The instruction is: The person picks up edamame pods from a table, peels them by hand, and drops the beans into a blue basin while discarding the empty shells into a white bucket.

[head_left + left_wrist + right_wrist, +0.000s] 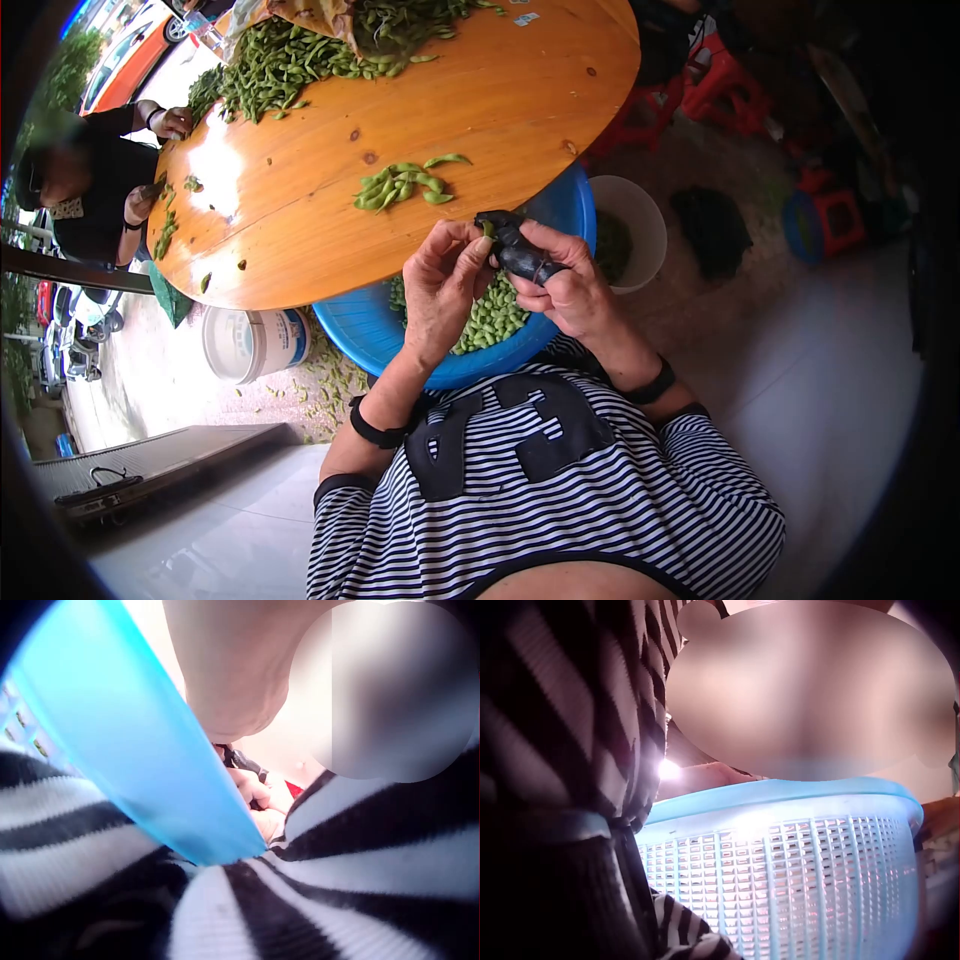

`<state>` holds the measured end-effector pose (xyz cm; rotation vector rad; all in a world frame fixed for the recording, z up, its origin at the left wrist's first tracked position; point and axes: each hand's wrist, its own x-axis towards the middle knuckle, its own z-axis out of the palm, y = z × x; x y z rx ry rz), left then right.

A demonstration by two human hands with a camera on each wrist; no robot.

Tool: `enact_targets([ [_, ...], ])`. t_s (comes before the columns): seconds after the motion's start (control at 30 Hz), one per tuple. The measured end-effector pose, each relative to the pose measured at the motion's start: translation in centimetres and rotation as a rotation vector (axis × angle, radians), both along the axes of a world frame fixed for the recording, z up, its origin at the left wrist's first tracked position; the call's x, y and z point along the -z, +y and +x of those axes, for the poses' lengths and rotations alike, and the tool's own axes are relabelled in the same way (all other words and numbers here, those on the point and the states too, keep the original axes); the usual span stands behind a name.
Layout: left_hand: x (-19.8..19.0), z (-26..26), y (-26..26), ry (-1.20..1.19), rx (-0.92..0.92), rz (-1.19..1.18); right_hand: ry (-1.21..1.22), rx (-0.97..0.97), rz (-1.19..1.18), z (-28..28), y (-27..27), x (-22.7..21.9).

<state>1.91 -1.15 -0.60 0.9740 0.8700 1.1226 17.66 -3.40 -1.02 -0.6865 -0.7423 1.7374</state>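
Over the blue basket (350, 335), my left hand (440, 285) pinches a small green edamame pod (488, 229) between thumb and fingers. My right hand (570, 285) meets it from the other side, its fingers curled and a black covering (522, 252) wrapped over a digit. The black tip presses at the pod, which is mostly hidden by the fingers. Below the hands, shelled green beans (490, 322) lie in the basket. A small pile of edamame pods (400, 185) rests on the wooden table (480, 110) just beyond my left hand.
A large heap of pods (290, 65) covers the table's far side. Another person (100, 180) sits at the left edge, hands at more pods. A white bucket (235, 345) stands left of the basket, a white tub (645, 235) right. Red stools (720, 85) are behind.
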Motion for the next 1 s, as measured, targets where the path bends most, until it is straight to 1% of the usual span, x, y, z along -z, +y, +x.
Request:
enact_targets([
  [0.1, -0.2, -0.4, 0.2, -0.062, 0.033, -0.028, -0.015, -0.028, 0.018, 0.1, 0.0, -0.2],
  [0.17, -0.1, -0.6, 0.4, -0.104, 0.058, -0.049, 0.083, -0.104, 0.089, 0.7, 0.4, -0.1],
  [0.2, 0.0, -0.9, 0.6, -0.161, 0.117, -0.119, 0.082, -0.103, 0.087, 1.0, 0.5, 0.2],
  [0.23, 0.3, -1.1, 0.8, -0.219, 0.176, -0.19, 0.107, -0.154, 0.09, 1.3, 0.7, 0.8],
  [0.27, 0.7, -1.4, 1.1, -0.22, 0.176, -0.191, 0.132, -0.204, 0.092, 1.4, 0.7, 1.1],
  [0.3, 1.1, -1.7, 1.4, -0.27, 0.237, -0.213, 0.132, -0.205, 0.091, 1.4, 0.6, 1.0],
  [0.33, 1.3, -1.8, 1.5, -0.32, 0.296, -0.235, 0.053, -0.157, 0.104, 1.3, 0.4, 0.9],
  [0.37, 1.3, -1.9, 1.3, -0.32, 0.295, -0.236, -0.025, -0.11, 0.117, 1.3, 0.2, 0.8],
  [0.4, 0.5, -1.9, 0.9, -0.19, 0.272, -0.184, -0.024, -0.11, 0.115, 1.2, 0.2, 0.5],
  [0.43, 0.0, -2.0, 0.6, -0.061, 0.248, -0.131, -0.332, -0.052, 0.265, 1.2, 0.3, 0.1],
  [0.47, -0.3, -1.9, 0.4, -0.06, 0.248, -0.132, -0.641, 0.009, 0.415, 1.1, 0.3, -0.5],
  [0.5, -0.4, -1.8, 0.3, -0.042, 0.225, -0.122, -0.693, 0.02, 0.389, 0.8, 0.2, -1.2],
  [0.53, -0.5, -1.8, 0.2, -0.024, 0.202, -0.113, -0.692, 0.019, 0.39, 0.8, 0.2, -1.1],
  [0.6, -0.2, -2.4, 0.5, -0.018, 0.205, -0.135, -0.799, 0.016, 0.46, 0.8, 0.3, -0.6],
  [0.63, 0.0, -2.7, 0.7, -0.013, 0.209, -0.156, -0.799, 0.016, 0.458, 0.8, 0.3, -0.7],
  [0.67, 0.6, -2.8, 0.7, -0.015, 0.21, -0.159, -0.747, 0.055, 0.439, 0.9, 0.3, -1.0],
  [0.7, 0.9, -2.7, 0.8, 0.27, 0.155, 0.128, -0.695, 0.094, 0.42, 0.9, 0.3, -1.2],
  [0.73, 1.0, -2.7, 0.8, 0.554, 0.093, 0.418, -0.695, 0.092, 0.42, 1.1, 0.3, -1.4],
  [0.77, 0.8, -2.8, 0.7, 0.769, 0.06, 0.648, -0.711, 0.141, 0.334, 1.7, 0.3, -1.5],
  [0.8, 1.0, -2.7, 0.4, 0.769, 0.06, 0.647, -0.726, 0.191, 0.246, 2.3, 0.3, -1.6],
  [0.83, 1.3, -2.7, -0.1, 0.851, 0.054, 0.684, -0.779, 0.237, 0.246, 2.9, 0.4, -1.0],
  [0.87, 1.6, -2.6, -0.4, 0.933, 0.047, 0.722, -0.779, 0.237, 0.246, 3.2, 0.3, -0.7],
  [0.93, 1.0, -2.5, -0.4, 0.954, 0.059, 0.693, -0.862, 0.263, 0.255, 3.6, 0.0, -0.4],
  [0.97, 0.8, -2.4, -0.3, 0.821, 0.071, 0.557, -0.782, 0.222, 0.246, 3.4, -0.2, -0.4],
  [1.0, 0.7, -2.3, -0.2, 0.687, 0.082, 0.422, -0.781, 0.222, 0.246, 2.8, -0.3, -0.3],
])
